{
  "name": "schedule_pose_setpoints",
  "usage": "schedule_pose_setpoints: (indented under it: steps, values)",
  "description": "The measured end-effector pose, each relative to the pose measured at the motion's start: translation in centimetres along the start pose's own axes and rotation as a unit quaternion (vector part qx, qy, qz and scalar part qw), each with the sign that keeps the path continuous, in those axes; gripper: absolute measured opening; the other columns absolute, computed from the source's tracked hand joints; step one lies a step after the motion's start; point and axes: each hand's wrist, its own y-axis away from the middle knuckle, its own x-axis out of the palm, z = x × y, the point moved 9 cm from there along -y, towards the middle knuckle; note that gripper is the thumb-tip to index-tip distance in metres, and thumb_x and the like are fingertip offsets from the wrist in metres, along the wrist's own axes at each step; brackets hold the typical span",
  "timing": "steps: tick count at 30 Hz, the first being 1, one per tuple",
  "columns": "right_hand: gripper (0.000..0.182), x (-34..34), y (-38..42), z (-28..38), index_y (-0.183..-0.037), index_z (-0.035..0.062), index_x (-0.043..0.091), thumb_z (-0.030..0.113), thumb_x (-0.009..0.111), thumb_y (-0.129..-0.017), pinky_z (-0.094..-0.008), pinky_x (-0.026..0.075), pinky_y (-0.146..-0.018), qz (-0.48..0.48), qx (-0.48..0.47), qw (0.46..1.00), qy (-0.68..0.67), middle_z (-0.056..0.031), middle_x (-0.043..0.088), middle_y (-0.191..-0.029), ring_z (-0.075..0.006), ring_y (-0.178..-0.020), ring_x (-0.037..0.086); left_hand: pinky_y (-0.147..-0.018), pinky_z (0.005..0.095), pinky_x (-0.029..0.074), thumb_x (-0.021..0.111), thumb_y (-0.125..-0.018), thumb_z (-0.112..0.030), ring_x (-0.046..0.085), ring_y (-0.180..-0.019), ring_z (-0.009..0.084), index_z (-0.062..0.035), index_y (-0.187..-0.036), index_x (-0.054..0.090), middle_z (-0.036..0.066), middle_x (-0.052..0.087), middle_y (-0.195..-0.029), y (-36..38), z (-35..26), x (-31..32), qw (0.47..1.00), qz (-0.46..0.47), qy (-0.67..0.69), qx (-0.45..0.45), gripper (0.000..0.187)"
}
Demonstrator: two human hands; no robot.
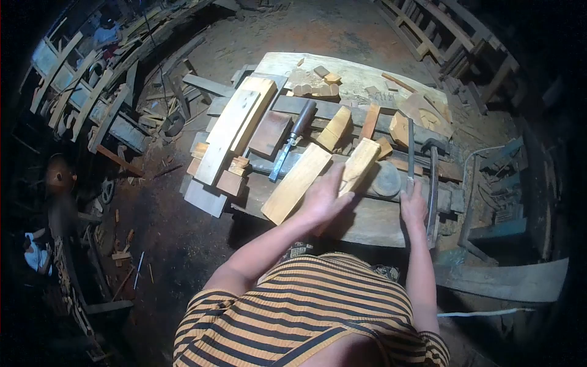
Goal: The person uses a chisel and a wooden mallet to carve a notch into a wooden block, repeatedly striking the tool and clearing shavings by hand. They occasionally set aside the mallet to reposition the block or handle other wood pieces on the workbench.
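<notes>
low light around me; the edges of my view go black. dark floor to my left, strewn with wood scraps, turning reddish brown ahead. timber frames stand ahead to my right. long planks jumbled far left. bluish-green frame at my right, a broad pale board just nearer me.

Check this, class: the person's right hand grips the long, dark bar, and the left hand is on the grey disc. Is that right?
Not quite: the head view shows the left hand on a wooden block, not the grey disc. The right hand does grip the long, dark bar.
</notes>
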Motion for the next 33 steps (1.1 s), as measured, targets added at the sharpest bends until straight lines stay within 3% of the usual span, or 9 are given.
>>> schedule_pose_setpoints:
  steps: [5, 11, 16, 25, 27, 28, 29, 31, 33]
  values:
    - [0.048, -0.2, 0.0, 0.2, -0.126, 0.0163, 0.040, 0.029, 0.057, -0.083, -0.0528, 0.044, -0.076, -0.004, -0.011, 1.000, -0.002, -0.0261, 0.062, -0.093, -0.0454, -0.090, 0.058, -0.085, 0.0516, 0.044, 0.065, -0.078, -0.026, 0.048, -0.102, 0.0408, -0.0062, -0.130, 0.037, 0.022, 0.049, -0.109, -0.7, 0.9, 2.7, 0.995, -0.057, -0.076, 0.014, 0.063]
    - [0.047, 0.1, -0.1, 0.2, -0.122, 0.0133, 0.039, 0.031, 0.057, -0.083, -0.0537, 0.043, -0.076, 0.009, -0.001, 1.000, 0.011, -0.0263, 0.062, -0.091, -0.0461, -0.090, 0.058, -0.085, 0.0470, 0.035, 0.070, -0.069, -0.031, 0.042, -0.108, 0.0325, -0.0076, -0.130, 0.041, 0.016, 0.046, -0.115, 0.6, 1.1, -2.5, 0.964, -0.158, -0.198, 0.082, 0.071]
    - [0.050, -0.4, -0.1, 1.1, -0.125, 0.0128, 0.034, 0.029, 0.057, -0.083, -0.0541, 0.044, -0.078, 0.041, 0.008, 0.999, 0.032, -0.0262, 0.061, -0.097, -0.0458, -0.091, 0.058, -0.090, 0.0485, 0.036, 0.075, -0.066, -0.034, 0.041, -0.112, 0.0347, -0.0064, -0.133, 0.038, 0.017, 0.043, -0.120, 3.5, 6.8, -4.1, 0.961, -0.090, -0.253, -0.058, 0.081]
    - [0.055, -0.2, -0.3, 1.3, -0.129, 0.0127, 0.032, 0.030, 0.058, -0.083, -0.0528, 0.044, -0.079, 0.049, 0.011, 0.997, 0.052, -0.0260, 0.063, -0.094, -0.0455, -0.090, 0.059, -0.093, 0.0484, 0.037, 0.074, -0.069, -0.032, 0.044, -0.111, 0.0346, -0.0099, -0.136, 0.039, 0.018, 0.047, -0.115, 4.3, 10.8, -4.1, 0.973, -0.083, -0.192, -0.100, 0.078]
    - [0.056, -0.3, -0.3, 1.1, -0.130, 0.0129, 0.032, 0.029, 0.058, -0.083, -0.0526, 0.044, -0.079, 0.051, 0.016, 0.997, 0.051, -0.0266, 0.062, -0.094, -0.0457, -0.091, 0.059, -0.092, 0.0442, 0.041, 0.073, -0.071, -0.032, 0.051, -0.105, 0.0314, -0.0055, -0.132, 0.045, 0.016, 0.054, -0.109, 3.9, 11.8, -5.3, 0.989, -0.135, 0.014, -0.067, 0.072]
    - [0.056, -0.3, -0.3, 1.2, -0.130, 0.0126, 0.032, 0.029, 0.058, -0.082, -0.0527, 0.044, -0.079, 0.045, 0.007, 0.998, 0.042, -0.0269, 0.062, -0.095, -0.0457, -0.091, 0.059, -0.087, 0.0362, 0.047, 0.073, -0.074, -0.031, 0.058, -0.095, 0.0258, -0.0018, -0.129, 0.048, 0.014, 0.059, -0.103, 3.9, 12.3, -5.3, 0.947, -0.154, 0.271, -0.074, 0.067]
    - [0.056, -0.4, -0.3, 1.2, -0.129, 0.0122, 0.032, 0.028, 0.058, -0.082, -0.0527, 0.044, -0.079, 0.040, -0.002, 0.999, 0.033, -0.0272, 0.062, -0.096, -0.0458, -0.092, 0.059, -0.076, 0.0306, 0.052, 0.069, -0.078, -0.032, 0.062, -0.087, 0.0200, -0.0002, -0.128, 0.047, 0.012, 0.061, -0.104, 4.1, 13.4, -5.0, 0.901, -0.104, 0.396, -0.140, 0.063]
    - [0.057, -0.4, -0.3, 1.1, -0.129, 0.0119, 0.032, 0.028, 0.058, -0.082, -0.0527, 0.043, -0.080, 0.047, 0.000, 0.998, 0.035, -0.0273, 0.061, -0.097, -0.0458, -0.092, 0.058, -0.069, 0.0312, 0.055, 0.064, -0.081, -0.033, 0.063, -0.085, 0.0200, -0.0002, -0.127, 0.047, 0.015, 0.061, -0.109, 4.9, 13.7, -6.0, 0.807, -0.055, 0.564, -0.164, 0.058]
    - [0.057, -0.3, -0.4, 1.1, -0.130, 0.0116, 0.032, 0.029, 0.058, -0.082, -0.0527, 0.043, -0.080, 0.054, 0.001, 0.998, 0.035, -0.0274, 0.061, -0.098, -0.0458, -0.093, 0.058, -0.065, 0.0347, 0.057, 0.060, -0.084, -0.036, 0.064, -0.084, 0.0223, 0.0013, -0.126, 0.046, 0.017, 0.060, -0.109, 5.5, 13.9, -6.9, 0.715, -0.093, 0.676, -0.151, 0.059]
